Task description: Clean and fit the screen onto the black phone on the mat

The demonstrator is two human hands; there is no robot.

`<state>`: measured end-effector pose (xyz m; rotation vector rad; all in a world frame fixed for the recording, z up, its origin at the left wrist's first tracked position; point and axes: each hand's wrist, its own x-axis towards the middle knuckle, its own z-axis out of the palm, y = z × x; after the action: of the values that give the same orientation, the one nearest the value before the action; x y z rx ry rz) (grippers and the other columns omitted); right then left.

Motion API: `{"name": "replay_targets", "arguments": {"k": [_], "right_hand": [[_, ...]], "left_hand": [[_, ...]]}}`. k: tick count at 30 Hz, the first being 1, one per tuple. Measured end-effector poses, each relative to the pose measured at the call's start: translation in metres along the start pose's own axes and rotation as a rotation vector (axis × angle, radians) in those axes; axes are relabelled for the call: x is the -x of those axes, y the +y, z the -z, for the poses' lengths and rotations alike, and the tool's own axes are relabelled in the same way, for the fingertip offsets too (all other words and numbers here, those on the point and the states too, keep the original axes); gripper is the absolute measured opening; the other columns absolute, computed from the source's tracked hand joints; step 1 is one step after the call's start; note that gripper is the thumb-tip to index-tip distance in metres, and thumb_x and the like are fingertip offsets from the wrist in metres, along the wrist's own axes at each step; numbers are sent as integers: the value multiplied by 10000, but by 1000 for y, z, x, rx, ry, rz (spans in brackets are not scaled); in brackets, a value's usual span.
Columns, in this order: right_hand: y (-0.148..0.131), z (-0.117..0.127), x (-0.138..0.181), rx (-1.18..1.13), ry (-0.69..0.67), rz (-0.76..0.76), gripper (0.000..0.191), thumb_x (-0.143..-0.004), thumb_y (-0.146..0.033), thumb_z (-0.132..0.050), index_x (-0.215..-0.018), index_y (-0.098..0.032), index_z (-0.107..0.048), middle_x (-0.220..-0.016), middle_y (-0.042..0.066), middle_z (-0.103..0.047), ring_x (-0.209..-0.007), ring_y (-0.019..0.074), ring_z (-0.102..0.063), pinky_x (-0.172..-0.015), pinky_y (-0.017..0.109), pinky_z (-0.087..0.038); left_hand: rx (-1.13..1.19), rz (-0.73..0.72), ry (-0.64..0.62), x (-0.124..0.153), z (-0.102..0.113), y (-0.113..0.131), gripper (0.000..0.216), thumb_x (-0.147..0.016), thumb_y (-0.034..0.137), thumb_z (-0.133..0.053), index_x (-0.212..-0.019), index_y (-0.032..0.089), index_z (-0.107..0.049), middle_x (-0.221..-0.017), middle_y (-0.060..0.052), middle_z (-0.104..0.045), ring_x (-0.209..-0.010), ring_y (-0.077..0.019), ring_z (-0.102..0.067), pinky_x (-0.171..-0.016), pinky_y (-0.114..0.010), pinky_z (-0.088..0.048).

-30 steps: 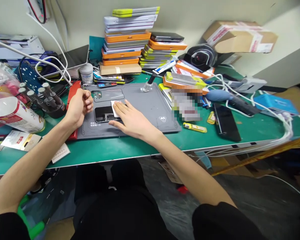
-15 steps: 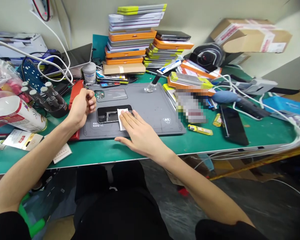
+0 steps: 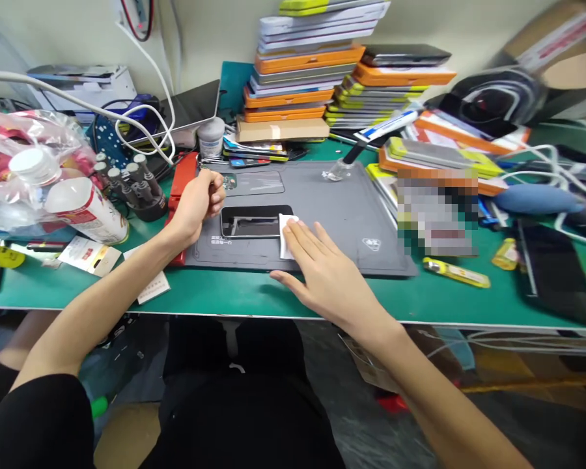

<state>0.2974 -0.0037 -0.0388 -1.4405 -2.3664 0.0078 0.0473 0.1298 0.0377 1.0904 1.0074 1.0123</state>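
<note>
A black phone frame (image 3: 251, 221) lies flat on a grey work mat (image 3: 332, 215) on the green bench. My right hand (image 3: 325, 270) lies flat with fingers stretched out, pressing a small white wipe (image 3: 287, 233) at the right end of the phone. My left hand (image 3: 198, 202) rests at the mat's left edge, curled in a loose fist; what it holds, if anything, is hidden. A small circuit piece (image 3: 230, 182) lies just beyond that fist.
Stacked orange and grey phone cases (image 3: 297, 71) stand behind the mat. At the left are a holder of screwdrivers (image 3: 134, 185), a white can (image 3: 90, 212), a plastic bag (image 3: 34, 146) and a red tool (image 3: 181, 189). To the right lie a yellow lighter (image 3: 456, 272), a dark phone (image 3: 557, 277) and white cables (image 3: 542, 156).
My right hand has slid the white wipe rightward along the phone to its right end. The left fist stays put. My head has turned left and moved closer.
</note>
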Motion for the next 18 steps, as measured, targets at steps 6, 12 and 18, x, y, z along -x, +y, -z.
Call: {"name": "replay_targets", "arguments": {"k": [6, 12, 18], "right_hand": [[23, -7, -23, -42, -68, 0, 968, -1198, -731, -300, -1791, 27, -406, -1828, 302, -413, -1743, 423, -398, -1455, 697, -295], [37, -12, -44, -97, -74, 17, 901, -1207, -679, -334, -1770, 15, -450, -1830, 292, -423, -1747, 412, -393, -1471, 670, -265], [28, -8, -37, -102, -35, 31, 929, -1218, -678, -259, -1703, 67, -529, -1783, 321, -476, -1712, 436, -452, -1456, 689, -299]], "left_hand": [[-214, -194, -28, -2, 2, -16, 320, -1116, 179, -383, -805, 247, -411, -643, 69, -373, -537, -96, -331, -552, -229, -296], [-924, -941, -24, 12, -3, -5, 237, -1068, 236, -449, -846, 243, -531, -684, 36, -503, -622, -142, -464, -651, -315, -342], [-1534, -1432, -238, 22, -10, 25, 284, -1034, 217, -481, -803, 234, -647, -616, 11, -539, -586, -186, -501, -612, -368, -277]]}}
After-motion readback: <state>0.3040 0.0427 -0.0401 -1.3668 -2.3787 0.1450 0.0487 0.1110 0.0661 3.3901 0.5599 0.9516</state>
